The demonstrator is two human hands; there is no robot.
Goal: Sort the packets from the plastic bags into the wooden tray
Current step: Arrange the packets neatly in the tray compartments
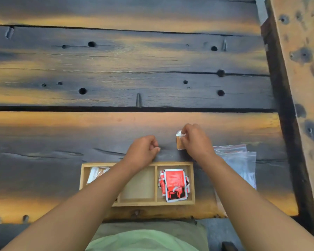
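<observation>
Packet (180, 142), brown with a white top edge, stands on its short end on the worktop (116, 78), just beyond the far right corner of the tray (152, 203). The right grip (196, 140) has it: thumb and fingertips are pinched on its top and right edge, with the other fingers curled behind it. The left grip (143, 151) sits apart from it, to the left and a little nearer. Its fingers are curled in against the thumb and nothing shows in them. It lies just past the tray's far rim, with its forearm crossing over the left and middle compartments.

The tray is light wood with three compartments side by side. The right one holds a loose stack of red packets (175, 184), the top one printed with a steaming cup. The left one holds white and brown packets (97, 173), partly hidden by the forearm. The bare wooden floor of the middle one shows.

Clear bags (237, 160) with red zip strips lie flat just right of the tray, partly under the right forearm. The worktop is dark, weathered planks with knot holes and orange patches. A rough beam (297, 69) runs along its right side. A green garment (143, 240) fills the near edge.
</observation>
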